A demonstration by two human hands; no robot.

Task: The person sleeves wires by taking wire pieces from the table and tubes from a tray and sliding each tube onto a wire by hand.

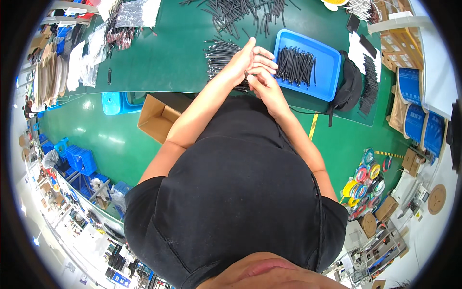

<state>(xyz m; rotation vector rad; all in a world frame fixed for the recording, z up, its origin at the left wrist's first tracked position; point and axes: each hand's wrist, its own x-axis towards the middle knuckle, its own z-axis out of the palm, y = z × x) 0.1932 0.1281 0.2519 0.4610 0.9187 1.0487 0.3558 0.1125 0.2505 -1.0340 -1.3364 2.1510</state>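
Observation:
Both hands meet over the table's near side, between a bundle of thin black tube-like pieces (219,54) and a blue tray (328,72). My left hand (240,61) has its thumb stretched away from its fingers, which point right toward the tray. Just below, my right hand (267,90) is closed, its fingertips against the left palm. A small dark bit shows by the right fingertips; what they pinch is mostly hidden. Inside the tray lies a row of short black tube-like pieces (296,66) with small tips.
More loose black tubes (236,12) are heaped at the far side. A black bag (350,79) sits right of the tray, near dark phones (368,45) and another row of black pieces (369,84). An open cardboard box (161,118) and a blue stool (113,103) stand below the table's edge.

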